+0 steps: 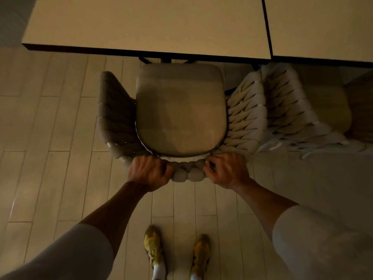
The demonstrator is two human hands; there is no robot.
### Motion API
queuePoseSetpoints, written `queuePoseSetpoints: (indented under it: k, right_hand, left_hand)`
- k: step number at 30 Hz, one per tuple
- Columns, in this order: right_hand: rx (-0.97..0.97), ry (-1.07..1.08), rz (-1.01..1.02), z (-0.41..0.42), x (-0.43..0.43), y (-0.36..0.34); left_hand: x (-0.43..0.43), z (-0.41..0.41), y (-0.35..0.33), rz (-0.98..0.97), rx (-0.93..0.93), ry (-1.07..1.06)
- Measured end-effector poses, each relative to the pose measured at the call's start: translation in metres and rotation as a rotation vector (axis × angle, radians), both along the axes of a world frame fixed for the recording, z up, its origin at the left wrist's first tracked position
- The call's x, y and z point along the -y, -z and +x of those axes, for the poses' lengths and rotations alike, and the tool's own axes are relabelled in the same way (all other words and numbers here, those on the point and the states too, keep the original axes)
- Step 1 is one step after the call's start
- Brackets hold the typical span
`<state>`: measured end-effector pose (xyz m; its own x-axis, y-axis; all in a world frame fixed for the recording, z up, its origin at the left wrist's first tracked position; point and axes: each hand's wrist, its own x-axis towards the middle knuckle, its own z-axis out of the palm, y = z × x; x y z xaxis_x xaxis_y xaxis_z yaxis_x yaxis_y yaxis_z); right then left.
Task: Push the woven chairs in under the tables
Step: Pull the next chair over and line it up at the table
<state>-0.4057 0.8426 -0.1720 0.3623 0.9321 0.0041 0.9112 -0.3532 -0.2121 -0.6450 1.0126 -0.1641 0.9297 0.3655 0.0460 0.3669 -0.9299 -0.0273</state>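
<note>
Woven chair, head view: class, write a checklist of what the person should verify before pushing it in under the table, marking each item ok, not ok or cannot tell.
1. Left hand grips the back rim of the woven chair: ok.
2. Right hand grips the same rim: ok.
3. Seat faces the table edge squarely: ok.
4. Chair tucked under: not ok, only the seat front reaches the edge.
5. Gap to the neighbouring chair on the right: cannot tell, the arms look very close.
6. Room past the table base: cannot tell.
</note>
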Motion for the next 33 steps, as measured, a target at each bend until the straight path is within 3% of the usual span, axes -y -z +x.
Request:
queuePoseSetpoints:
  k: [4,7,9,13,16,20,24,29,33]
  right_hand:
    - [-0.018,0.034,0.033,-0.006,0.002,-0.001]
    - [-0.036,0.058,0.062,-0.015,0.003,-0.007]
    - [0.041,0.109,0.019,-0.028,0.008,-0.011]
    - [0.142,0.142,-0.099,-0.055,0.02,-0.019]
    - [0.07,0.181,-0.309,-0.063,0.02,-0.035]
    - [-0.146,0.215,-0.457,-0.068,0.014,-0.077]
    - [-0.335,0.239,-0.577,-0.081,0.008,-0.122]
    - [-0.392,0.199,-0.63,-0.105,-0.004,-0.17]
    - [-0.279,0.109,-0.616,-0.129,-0.018,-0.205]
  left_hand:
    - [-0.001,-0.002,0.004,0.043,0.04,0.042]
    - [-0.005,0.001,-0.001,-0.065,0.025,0.056]
    - [-0.006,-0.003,-0.004,-0.08,-0.061,0.135]
    - [-0.008,-0.003,-0.026,-0.234,-0.24,0.09]
    - [0.004,-0.009,-0.035,-0.302,-0.345,0.073]
    - [0.013,-0.027,-0.077,-0.537,-0.254,-0.119]
    - [0.004,-0.043,-0.115,-0.608,-0.312,-0.115]
    - [-0.012,-0.069,-0.154,-0.57,-0.298,-0.153]
    - [-0.021,-0.103,-0.175,-0.518,-0.359,-0.18]
